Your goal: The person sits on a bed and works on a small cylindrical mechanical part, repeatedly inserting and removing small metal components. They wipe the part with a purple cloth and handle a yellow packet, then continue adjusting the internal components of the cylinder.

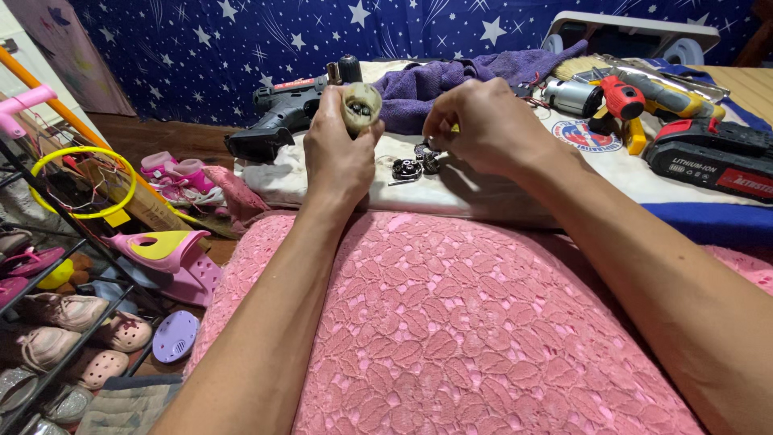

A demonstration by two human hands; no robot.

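Holding a beige housing (360, 107) upright in left grip (338, 149).

Three labelled items noted, all on the white cloth at the far side. A black rectangular battery pack (708, 157) at the far right carries a red label panel with white lettering. A round red, white and blue emblem (586, 135) is printed on the cloth beside it. The black drill body (278, 113) bears a narrow red label strip on top.
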